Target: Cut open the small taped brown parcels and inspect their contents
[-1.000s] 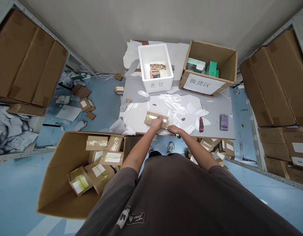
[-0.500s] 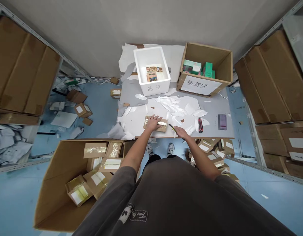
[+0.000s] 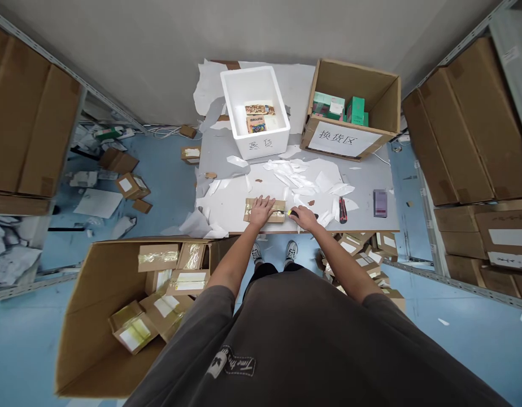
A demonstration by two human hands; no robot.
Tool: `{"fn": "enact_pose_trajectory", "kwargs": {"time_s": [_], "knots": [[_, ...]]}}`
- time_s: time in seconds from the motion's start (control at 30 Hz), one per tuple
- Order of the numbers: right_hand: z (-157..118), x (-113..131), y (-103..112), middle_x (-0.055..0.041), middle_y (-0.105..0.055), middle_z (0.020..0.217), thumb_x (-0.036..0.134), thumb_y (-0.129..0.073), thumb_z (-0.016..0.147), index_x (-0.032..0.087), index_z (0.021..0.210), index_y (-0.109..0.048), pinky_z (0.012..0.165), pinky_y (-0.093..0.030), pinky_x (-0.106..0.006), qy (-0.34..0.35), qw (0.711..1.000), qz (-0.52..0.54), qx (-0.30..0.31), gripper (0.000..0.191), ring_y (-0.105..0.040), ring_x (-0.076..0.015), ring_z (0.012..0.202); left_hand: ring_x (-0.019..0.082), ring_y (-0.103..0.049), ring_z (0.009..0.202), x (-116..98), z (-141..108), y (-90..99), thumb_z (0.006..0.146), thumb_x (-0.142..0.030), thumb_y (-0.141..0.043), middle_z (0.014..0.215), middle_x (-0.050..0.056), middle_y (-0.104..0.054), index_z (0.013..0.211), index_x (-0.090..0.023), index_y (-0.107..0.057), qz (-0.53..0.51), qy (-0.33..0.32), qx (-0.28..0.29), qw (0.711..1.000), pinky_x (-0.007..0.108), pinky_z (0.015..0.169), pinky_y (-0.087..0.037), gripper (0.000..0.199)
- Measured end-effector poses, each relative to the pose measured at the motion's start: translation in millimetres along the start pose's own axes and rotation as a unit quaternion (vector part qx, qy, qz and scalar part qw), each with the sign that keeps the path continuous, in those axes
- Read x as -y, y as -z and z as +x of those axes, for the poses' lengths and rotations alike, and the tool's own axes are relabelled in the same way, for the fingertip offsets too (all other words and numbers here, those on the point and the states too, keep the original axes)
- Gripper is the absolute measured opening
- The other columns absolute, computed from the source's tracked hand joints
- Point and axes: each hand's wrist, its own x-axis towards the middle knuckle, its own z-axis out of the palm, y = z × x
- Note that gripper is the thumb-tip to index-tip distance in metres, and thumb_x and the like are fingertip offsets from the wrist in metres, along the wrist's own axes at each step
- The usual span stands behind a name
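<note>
A small taped cardboard box (image 3: 278, 217) lies flat near the table's front edge. My left hand (image 3: 261, 211) rests on top of it with the fingers spread. Just to the right, my right hand (image 3: 303, 218) is closed round a yellow and black cutter (image 3: 293, 213), whose tip points left and reaches the taped top of the box. Strips of white paper (image 3: 292, 175) are scattered behind the box. A red and black tool (image 3: 343, 210) lies to the right of my right hand.
On the table (image 3: 371, 175) stand a white foam box (image 3: 261, 144) and a large carton (image 3: 343, 138) holding green boxes. A purple item (image 3: 380, 203) lies at right. An open carton of parcels (image 3: 87, 316) is at lower left. Shelves with cartons flank both sides.
My right hand has moved left with the cutter, bringing its tip from beside the box onto it. My left hand still lies on the box. The whole view has shifted slightly.
</note>
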Motion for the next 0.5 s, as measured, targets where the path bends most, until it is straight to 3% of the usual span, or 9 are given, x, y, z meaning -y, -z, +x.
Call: {"fn": "enact_pose_trajectory", "kwargs": {"time_s": [0.2, 0.5], "knots": [[4.3, -4.7, 0.8, -0.0184, -0.069, 0.126, 0.047, -0.049, 0.115, 0.020, 0.139, -0.070, 0.095, -0.042, -0.041, 0.031, 0.996, -0.082, -0.017, 0.042, -0.060, -0.0347, 0.116, 0.036, -0.035, 0.167, -4.5, -5.2, -9.0, 0.111, -0.042, -0.052, 0.174, 0.011, -0.049, 0.167, -0.026, -0.053, -0.010, 0.018, -0.018, 1.000, 0.058, 0.138, -0.021, 0.058], [18.1, -6.4, -3.6, -0.0171, -0.069, 0.125, 0.045, -0.045, 0.116, 0.021, 0.139, -0.069, 0.091, -0.041, -0.039, 0.041, 0.996, -0.070, -0.036, 0.040, -0.058, -0.0338, 0.114, 0.038, -0.041, 0.163, -5.3, -9.3, -23.3, 0.113, -0.046, -0.046, 0.170, 0.011, -0.055, 0.166, -0.025, -0.055, -0.025, 0.031, -0.058, 0.998, 0.061, 0.138, -0.021, 0.057]]}}
